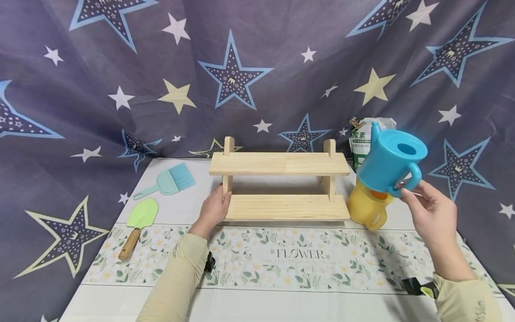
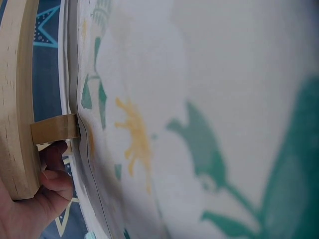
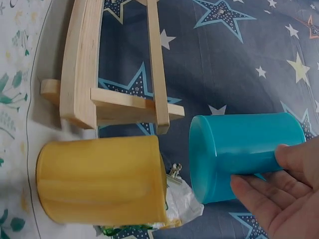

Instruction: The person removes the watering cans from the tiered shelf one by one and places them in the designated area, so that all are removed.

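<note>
A two-tier wooden shelf (image 1: 285, 208) stands on the table. My left hand (image 1: 215, 205) grips the left end of its lower board, the thumb over the wood near the upright, as the left wrist view (image 2: 47, 191) also shows. With my right hand (image 1: 432, 214) I hold a blue watering can (image 1: 392, 156) by the lower part of its handle. It is raised above a yellow watering can (image 1: 364, 205), which stands at the shelf's right end. In the right wrist view a gap separates the blue can (image 3: 244, 149) from the yellow one (image 3: 99, 181).
A clipped white and green bag (image 1: 360, 143) is behind the cans. To the left lie a mint brush (image 1: 170, 180) and a green trowel (image 1: 142, 213) with a wooden handle. A floral cloth strip (image 1: 281, 268) crosses the table; a star-patterned curtain (image 1: 265, 44) hangs behind.
</note>
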Available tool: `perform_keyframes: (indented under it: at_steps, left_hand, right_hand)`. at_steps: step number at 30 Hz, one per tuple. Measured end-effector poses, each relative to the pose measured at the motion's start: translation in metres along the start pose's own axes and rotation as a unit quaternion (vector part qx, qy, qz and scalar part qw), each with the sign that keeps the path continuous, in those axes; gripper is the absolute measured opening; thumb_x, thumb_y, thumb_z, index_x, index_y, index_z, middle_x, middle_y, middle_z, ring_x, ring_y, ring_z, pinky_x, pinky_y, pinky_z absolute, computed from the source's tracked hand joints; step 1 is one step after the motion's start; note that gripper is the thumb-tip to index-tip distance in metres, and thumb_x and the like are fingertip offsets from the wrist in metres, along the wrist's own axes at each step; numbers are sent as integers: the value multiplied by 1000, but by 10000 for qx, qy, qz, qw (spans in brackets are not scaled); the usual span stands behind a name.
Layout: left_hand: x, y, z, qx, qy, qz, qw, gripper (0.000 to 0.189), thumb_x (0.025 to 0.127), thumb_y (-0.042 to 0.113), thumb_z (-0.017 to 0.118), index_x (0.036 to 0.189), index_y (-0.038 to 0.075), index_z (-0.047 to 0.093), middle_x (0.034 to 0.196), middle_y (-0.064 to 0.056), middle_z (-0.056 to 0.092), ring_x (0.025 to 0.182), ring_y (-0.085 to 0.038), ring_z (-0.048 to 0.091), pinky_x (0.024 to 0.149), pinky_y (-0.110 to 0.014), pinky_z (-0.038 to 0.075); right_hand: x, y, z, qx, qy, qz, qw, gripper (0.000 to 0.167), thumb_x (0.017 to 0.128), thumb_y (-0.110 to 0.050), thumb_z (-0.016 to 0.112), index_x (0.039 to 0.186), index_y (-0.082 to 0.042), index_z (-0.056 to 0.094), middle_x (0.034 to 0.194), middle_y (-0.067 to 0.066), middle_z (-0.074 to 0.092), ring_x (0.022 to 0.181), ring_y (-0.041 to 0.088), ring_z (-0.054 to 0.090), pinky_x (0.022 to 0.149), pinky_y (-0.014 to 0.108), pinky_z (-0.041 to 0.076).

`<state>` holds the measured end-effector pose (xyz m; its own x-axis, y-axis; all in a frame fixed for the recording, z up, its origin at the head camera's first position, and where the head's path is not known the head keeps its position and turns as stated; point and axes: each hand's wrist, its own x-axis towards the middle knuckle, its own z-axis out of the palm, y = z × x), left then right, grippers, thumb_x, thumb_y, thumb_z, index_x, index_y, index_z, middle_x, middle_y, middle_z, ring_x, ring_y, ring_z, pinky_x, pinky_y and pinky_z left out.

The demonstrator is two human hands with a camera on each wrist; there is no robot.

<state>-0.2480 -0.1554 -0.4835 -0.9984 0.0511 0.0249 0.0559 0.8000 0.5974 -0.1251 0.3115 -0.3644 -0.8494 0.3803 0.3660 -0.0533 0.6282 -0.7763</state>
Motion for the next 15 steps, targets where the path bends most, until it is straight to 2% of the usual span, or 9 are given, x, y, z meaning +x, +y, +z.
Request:
perform_keyframes:
  at_steps: [7, 15]
  left_hand:
    - [0, -1, 0, 26, -27, -1, 10000, 49, 106, 31, 38, 145, 3, 36, 131, -20, 55, 116, -36, 57, 97, -52, 44]
    - [1, -1, 0, 52, -57, -19, 10000, 50, 106, 31, 37, 147, 3, 34, 135, -19, 53, 120, -36, 54, 100, -51, 43]
  right_hand:
    - [3, 10, -9, 295, 235, 353, 9987, 31, 94, -14, 68, 124, -5, 66, 97, -21, 65, 82, -15, 60, 79, 7, 47]
    - [3, 19, -16, 424, 454, 428, 9972, 31, 93, -10, 68, 123, -4, 66, 94, -22, 64, 83, -13, 61, 76, 5, 46]
